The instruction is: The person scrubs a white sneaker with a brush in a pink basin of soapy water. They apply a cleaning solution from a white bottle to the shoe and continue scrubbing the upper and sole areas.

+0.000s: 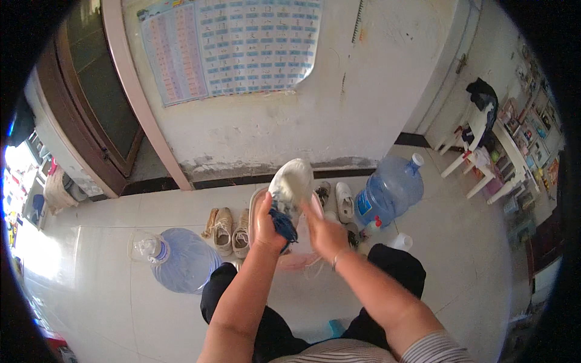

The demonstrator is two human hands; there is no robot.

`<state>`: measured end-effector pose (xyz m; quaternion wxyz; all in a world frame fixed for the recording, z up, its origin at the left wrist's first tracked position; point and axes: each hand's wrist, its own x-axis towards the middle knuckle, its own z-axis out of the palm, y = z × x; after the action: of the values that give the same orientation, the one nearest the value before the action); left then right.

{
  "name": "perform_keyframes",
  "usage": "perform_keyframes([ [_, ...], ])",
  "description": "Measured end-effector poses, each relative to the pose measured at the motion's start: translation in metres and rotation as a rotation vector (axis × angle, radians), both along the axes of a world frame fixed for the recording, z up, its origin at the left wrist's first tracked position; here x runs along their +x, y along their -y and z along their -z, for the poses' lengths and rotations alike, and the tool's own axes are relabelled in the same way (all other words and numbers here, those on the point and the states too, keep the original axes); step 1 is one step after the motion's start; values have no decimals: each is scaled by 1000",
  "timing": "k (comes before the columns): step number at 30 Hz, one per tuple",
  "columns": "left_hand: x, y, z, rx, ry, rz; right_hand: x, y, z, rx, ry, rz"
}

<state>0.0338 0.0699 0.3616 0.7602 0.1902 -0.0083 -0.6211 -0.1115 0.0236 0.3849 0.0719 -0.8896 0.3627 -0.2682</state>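
Note:
My left hand (268, 227) grips a shoe with a white sole (297, 174) and a dark blue upper (283, 225), sole facing up, above a pink plastic basin (255, 199). Beside the shoe's right side is my right hand (324, 231), blurred, with its fingers curled at a pale, blurred thing over the sole; what it holds cannot be made out. The basin seems to hold water, partly hidden by my hands. Left of the basin stand beige lace-up shoes (223, 231). A white shoe (344, 202) and darker shoes (322, 192) are on its right.
Large blue water bottles lie on the tiled floor, one at left (186, 261) and one at right (386, 190). A white cup-like container (401, 242) stands near my right knee. The wall (272, 131) rises behind the basin; a white chair (481, 122) stands far right.

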Motion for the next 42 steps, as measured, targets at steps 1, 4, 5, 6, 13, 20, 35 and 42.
perform_keyframes([
  [1,-10,2,-5,39,32,-2,-1,5,-14,264,-114,114],
  [4,-11,8,3,-29,-8,11,5,10,-12,159,59,81],
  [5,-4,9,11,-74,-19,16,5,-4,-1,74,77,10],
  [6,4,9,13,-79,-38,19,4,-17,11,-18,91,-55],
  [13,-22,7,-2,106,-3,9,3,39,-21,180,4,195],
  [20,19,17,0,165,-42,-103,-12,-24,32,27,154,-89],
  [35,19,14,18,213,11,-15,0,-31,12,155,315,-155],
  [42,32,10,18,-28,55,-14,-4,-28,23,216,247,-168],
])
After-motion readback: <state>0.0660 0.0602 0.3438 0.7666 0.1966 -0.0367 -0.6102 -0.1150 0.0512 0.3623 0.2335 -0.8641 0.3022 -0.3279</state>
